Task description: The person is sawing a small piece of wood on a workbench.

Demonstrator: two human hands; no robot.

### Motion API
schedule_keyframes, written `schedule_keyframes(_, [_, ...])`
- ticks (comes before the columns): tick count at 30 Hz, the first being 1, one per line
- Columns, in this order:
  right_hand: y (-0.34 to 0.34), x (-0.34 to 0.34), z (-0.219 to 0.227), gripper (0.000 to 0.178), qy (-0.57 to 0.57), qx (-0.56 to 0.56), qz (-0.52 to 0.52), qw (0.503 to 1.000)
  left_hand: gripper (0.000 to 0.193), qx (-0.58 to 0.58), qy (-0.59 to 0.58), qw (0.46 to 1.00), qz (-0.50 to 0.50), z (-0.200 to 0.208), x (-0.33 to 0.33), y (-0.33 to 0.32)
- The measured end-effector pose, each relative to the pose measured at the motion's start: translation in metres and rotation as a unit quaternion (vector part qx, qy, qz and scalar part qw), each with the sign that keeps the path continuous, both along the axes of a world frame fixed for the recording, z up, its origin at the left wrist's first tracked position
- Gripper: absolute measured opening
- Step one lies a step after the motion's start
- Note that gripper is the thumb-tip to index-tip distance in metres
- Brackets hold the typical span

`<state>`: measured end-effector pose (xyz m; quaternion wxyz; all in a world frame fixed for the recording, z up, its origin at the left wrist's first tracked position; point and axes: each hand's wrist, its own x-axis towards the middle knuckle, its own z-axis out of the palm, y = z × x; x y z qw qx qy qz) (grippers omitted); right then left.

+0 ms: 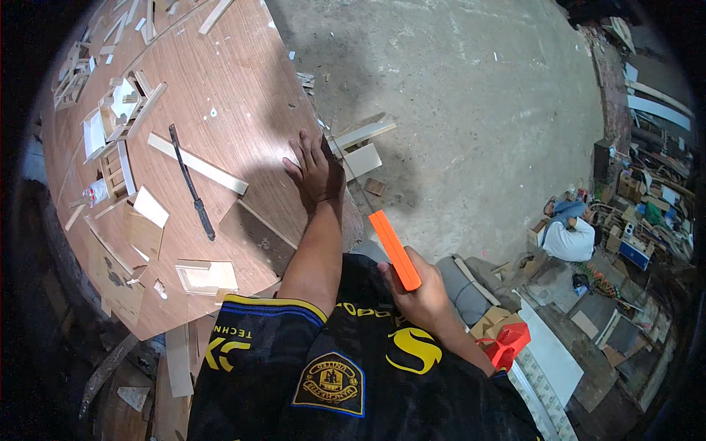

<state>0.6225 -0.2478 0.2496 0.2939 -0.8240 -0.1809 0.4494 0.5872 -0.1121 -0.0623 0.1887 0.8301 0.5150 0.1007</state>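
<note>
My right hand [423,292] grips the orange handle [395,250] of what looks like a hand saw, its thin blade [358,184] seen almost edge-on. The blade runs up from the handle past the table's right edge, close by a pale piece of wood [363,160] that juts out there. My left hand [322,170] lies palm down near that edge, fingers stretched out. A narrow dark strip shows beside its fingers; I cannot tell what it is.
On the wood-grain tabletop [243,88] lie a pale strip [198,163], a slim black tool [193,184], small wooden frames [121,110] and offcuts. A person [570,234] crouches on the floor at right, near piled scrap. A red bag [506,344] sits close to my right arm.
</note>
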Motion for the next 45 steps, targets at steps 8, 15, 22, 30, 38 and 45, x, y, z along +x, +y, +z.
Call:
schedule_keyframes(8, [0.010,0.006,-0.014,0.020,-0.039,-0.002,-0.004,0.999,0.048,-0.020,0.025,0.999,-0.018,0.022,0.005,0.000])
schedule_keyframes(15, [0.010,0.009,-0.038,0.018,-0.042,-0.005,-0.013,0.999,0.049,-0.017,0.026,1.000,-0.004,0.028,0.007,0.001])
schedule_keyframes(22, [0.014,0.004,-0.007,0.017,-0.055,-0.035,0.015,0.998,0.044,0.026,0.052,0.998,-0.001,0.018,0.002,0.005])
schedule_keyframes(30, [0.027,0.005,-0.022,0.019,-0.057,-0.032,-0.032,0.997,0.041,0.003,0.020,1.000,0.002,0.024,0.006,0.003])
schedule_keyframes(38, [0.024,0.001,-0.042,0.020,-0.052,0.012,-0.057,0.997,0.045,-0.014,0.007,1.000,0.008,0.020,0.004,0.001])
schedule_keyframes(45, [0.027,0.002,-0.032,0.022,-0.059,-0.016,-0.028,0.998,0.045,-0.002,0.028,0.999,-0.015,0.037,0.012,0.003])
